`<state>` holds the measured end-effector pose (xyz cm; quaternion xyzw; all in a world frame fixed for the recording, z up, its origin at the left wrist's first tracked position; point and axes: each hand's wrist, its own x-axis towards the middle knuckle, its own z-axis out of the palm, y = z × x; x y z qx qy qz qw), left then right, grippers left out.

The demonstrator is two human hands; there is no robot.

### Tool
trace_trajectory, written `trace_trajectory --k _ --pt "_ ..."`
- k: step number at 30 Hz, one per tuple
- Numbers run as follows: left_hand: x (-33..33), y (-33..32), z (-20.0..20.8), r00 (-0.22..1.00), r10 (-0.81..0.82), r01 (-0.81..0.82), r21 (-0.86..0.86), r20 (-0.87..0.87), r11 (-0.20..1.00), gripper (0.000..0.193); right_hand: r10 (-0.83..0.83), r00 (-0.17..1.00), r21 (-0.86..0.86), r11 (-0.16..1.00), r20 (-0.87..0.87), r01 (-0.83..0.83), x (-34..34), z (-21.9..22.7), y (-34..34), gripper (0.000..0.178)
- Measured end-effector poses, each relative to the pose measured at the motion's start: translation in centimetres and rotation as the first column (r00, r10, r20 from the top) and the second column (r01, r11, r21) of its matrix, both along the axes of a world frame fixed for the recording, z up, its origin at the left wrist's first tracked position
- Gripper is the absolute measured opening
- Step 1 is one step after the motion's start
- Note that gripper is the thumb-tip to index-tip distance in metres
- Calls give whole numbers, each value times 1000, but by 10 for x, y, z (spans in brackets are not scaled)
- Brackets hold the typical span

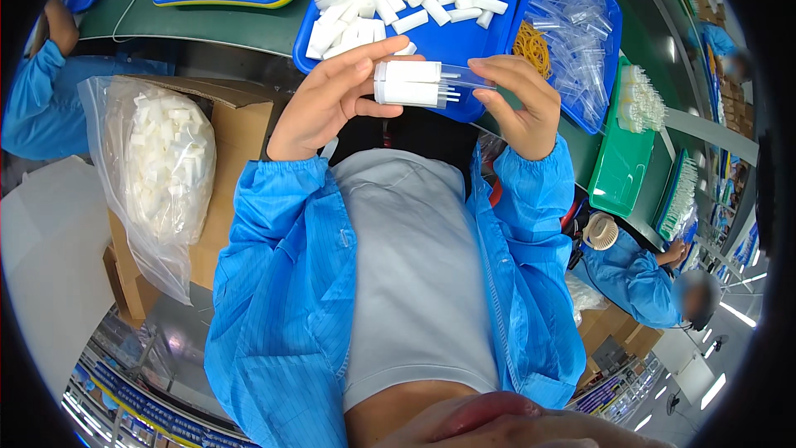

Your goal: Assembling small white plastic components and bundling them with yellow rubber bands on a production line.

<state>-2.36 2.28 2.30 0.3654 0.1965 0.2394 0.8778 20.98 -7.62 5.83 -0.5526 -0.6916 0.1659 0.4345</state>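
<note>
Over the front edge of the blue tray, both my hands hold a clear plastic sleeve [473,80] level. White blocks [412,83] lie side by side inside it, with several thin white prongs sticking out toward the right. My left hand [332,99] grips the blocks' end between thumb and fingers. At the sleeve's other end, the thumb and fingertips of my right hand [526,104] pinch the clear plastic. Beyond them, a blue tray [506,25] carries a heap of loose white blocks [365,4].
Right of it, another blue tray [590,120] holds clear plastic sleeves [572,33] and yellow rubber bands [532,48]. A green tray [618,178] bears bundled white pieces [640,99]. At left, a bag of white pieces [170,166] rests on a cardboard box [236,141]. Co-workers sit at both sides.
</note>
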Motion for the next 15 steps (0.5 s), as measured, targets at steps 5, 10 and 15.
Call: trace_trajectory --k 5,10,15 --pt "-3 -4 -27 991 -33 43 -81 130 996 46 73 997 34 997 -36 -72 -6 1 5 24" --pt "8 -19 -43 944 -29 141 -321 330 937 51 138 987 25 990 -85 -136 -18 -2 10 24" --pt "8 -18 -48 929 -60 196 -349 365 916 50 138 985 -20 990 -102 -141 -22 -2 7 26"
